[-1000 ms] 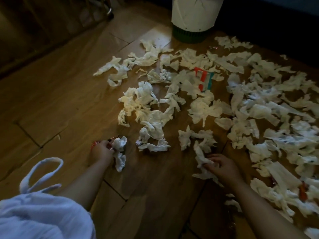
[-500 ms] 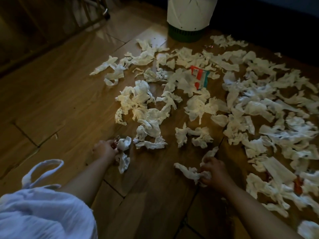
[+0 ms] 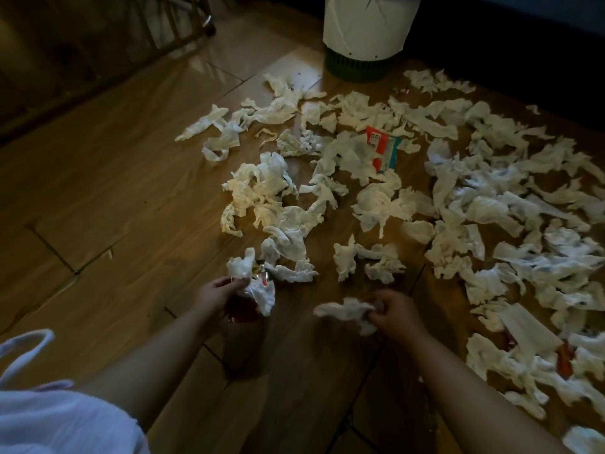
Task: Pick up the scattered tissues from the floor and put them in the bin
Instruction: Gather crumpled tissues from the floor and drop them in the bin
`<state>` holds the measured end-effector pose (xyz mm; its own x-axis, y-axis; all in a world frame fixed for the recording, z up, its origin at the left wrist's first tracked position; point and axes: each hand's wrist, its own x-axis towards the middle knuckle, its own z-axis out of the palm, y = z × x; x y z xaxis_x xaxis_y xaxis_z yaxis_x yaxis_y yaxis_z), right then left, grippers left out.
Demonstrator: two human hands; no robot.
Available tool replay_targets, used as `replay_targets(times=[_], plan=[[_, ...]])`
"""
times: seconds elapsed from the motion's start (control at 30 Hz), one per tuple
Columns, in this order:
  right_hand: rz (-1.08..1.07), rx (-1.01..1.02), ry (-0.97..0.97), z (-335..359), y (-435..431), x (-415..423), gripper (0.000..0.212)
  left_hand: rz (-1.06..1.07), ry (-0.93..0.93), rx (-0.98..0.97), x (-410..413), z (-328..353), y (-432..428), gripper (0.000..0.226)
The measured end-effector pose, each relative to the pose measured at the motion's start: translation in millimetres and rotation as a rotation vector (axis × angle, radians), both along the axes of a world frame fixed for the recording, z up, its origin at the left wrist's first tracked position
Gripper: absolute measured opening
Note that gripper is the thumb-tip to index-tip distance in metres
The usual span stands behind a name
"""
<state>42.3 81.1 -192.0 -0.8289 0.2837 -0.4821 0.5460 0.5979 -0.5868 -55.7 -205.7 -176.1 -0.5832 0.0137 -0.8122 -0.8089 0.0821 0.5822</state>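
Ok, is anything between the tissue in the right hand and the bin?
Nothing upright. Between the held tissue in the right hand and the bin there are only loose tissues and a flat red and teal packet lying on the floor; a lifted hand should pass over them. The bin's opening is out of frame.

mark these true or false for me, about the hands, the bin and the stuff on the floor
1. The right hand grips a crumpled tissue. True.
2. The left hand is empty. False: it holds a wad of tissue.
3. The bin lies tipped on its side. False: it stands upright beyond the scattered tissues.
4. A red and teal packet lies among the scattered tissues. True.
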Motion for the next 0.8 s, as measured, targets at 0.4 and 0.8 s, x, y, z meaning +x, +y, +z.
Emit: replay_targets(times=[0.4, 0.8], plan=[[-0.096, 0.142, -0.006, -14, 32, -56, 0.029, 0.011, 0.035, 0.121, 14, 10, 22, 0.046], [-0.307, -0.182, 0.210, 30, 95, 36, 0.053, -0.356, 0.038, 0.152, 50, -3, 111, 0.032]])
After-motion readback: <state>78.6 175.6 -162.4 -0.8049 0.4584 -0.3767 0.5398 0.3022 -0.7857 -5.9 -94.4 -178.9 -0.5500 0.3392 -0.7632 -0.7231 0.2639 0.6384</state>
